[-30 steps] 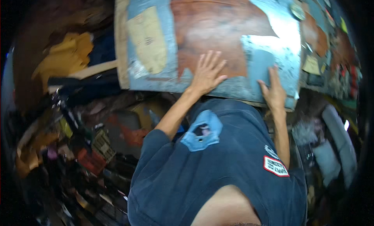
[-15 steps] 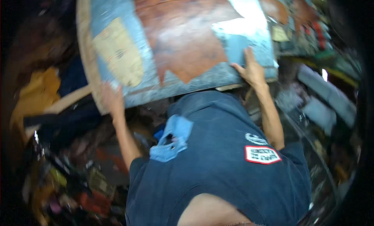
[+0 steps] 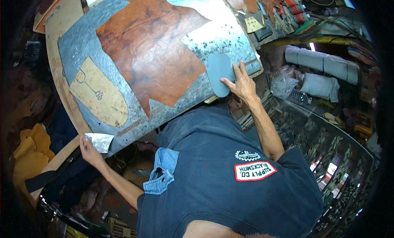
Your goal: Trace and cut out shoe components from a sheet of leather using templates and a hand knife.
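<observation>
Glossy brown leather (image 3: 152, 53), ragged-edged, lies flat mid-worktop (image 3: 186, 103), between both hands. Left hand (image 3: 91, 152) pinches crinkled white sheet (image 3: 101, 142) at near left corner. Right hand (image 3: 244, 88): fingers spread, thumb over smooth grey oval (image 3: 218, 71). Mottled bare strip along near edge.

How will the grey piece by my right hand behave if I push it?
The grey piece lies flat, so it should slide rather than roll or tip. It looks thin and far smaller than the brown hide, so probably light.
</observation>
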The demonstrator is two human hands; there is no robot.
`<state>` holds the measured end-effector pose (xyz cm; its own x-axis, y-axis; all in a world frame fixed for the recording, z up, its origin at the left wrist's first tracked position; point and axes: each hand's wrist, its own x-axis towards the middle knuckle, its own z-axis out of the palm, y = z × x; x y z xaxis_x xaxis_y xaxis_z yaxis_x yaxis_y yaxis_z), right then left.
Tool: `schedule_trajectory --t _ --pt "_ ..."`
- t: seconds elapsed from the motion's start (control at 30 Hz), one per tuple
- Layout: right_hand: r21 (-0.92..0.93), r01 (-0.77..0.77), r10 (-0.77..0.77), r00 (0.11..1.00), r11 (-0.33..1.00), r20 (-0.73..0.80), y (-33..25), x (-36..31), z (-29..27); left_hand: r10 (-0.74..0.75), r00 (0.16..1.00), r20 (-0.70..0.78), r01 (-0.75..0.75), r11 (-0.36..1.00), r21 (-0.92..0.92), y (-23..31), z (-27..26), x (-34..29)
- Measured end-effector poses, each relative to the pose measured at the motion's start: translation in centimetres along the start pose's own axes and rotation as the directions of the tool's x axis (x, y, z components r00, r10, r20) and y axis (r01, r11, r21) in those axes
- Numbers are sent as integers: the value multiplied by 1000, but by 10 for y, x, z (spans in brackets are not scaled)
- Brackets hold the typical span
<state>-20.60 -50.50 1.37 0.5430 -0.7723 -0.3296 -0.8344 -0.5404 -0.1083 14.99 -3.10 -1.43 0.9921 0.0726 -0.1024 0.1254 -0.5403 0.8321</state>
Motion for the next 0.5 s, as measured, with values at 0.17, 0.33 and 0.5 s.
schedule_trajectory --t 0.17,0.33,0.5 --pt "-97 11 -26 987 995 -159 8 21 -17 -14 994 109 42 963 -265 58 35 -20" --pt "-17 319 -318 948 948 14 -31 -11 2 -67 836 545 386 778 -495 100 135 -88" --pt "49 212 -213 977 976 10 -15 5 -3 -23 625 780 590 669 -452 130 198 -144"
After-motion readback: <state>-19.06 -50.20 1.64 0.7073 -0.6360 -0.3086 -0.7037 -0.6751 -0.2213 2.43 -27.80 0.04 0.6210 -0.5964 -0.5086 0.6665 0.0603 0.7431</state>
